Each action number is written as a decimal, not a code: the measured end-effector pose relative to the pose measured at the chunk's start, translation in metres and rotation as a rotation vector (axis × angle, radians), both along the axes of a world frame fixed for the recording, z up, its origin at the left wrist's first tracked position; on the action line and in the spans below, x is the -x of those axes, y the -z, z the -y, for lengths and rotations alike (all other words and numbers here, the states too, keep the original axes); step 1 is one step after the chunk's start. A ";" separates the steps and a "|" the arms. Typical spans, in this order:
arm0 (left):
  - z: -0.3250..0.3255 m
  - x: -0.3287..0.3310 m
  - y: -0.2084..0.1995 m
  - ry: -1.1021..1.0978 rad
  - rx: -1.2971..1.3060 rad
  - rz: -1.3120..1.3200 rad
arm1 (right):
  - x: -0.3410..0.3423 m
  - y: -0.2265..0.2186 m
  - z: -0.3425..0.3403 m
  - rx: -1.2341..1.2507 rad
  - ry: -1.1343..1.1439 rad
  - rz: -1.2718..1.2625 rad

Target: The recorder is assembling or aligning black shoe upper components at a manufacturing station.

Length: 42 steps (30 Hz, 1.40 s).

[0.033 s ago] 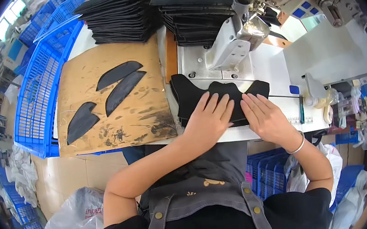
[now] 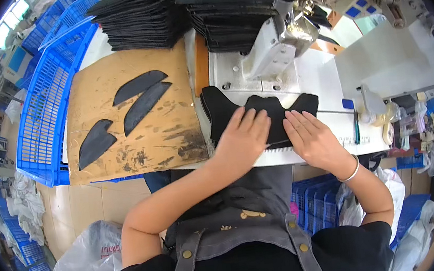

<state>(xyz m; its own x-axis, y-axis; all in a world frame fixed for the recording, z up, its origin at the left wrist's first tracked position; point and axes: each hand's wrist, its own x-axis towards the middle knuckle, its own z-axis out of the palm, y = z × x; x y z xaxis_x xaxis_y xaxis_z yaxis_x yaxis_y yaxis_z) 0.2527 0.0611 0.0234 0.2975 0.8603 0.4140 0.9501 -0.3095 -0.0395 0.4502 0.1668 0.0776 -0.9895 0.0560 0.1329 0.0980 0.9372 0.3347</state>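
A black fabric piece with a wavy far edge lies at the front of the sewing table, just before the metal bed of a sewing machine. My left hand rests palm down on its middle, fingers stretched out. Flat against its right part lies my right hand, its fingers straight and side by side. Neither hand grips anything. The hands cover part of the fabric's near edge. Left of it, three dark curved pieces, one of them a notched piece, lie on a brown cardboard sheet.
Two black fabric stacks, a left stack and a right stack, stand at the back. A blue plastic basket flanks the cardboard. A teal pen-like tool lies at right. Plastic bags, such as a white bag, sit below the table.
My left hand has shifted very slightly to the left on the black fabric piece. The right hand has hardly moved, and the fabric stays in place.
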 end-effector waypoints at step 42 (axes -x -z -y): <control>0.007 0.000 -0.006 0.010 0.040 0.212 | -0.009 0.033 0.015 0.107 0.183 -0.107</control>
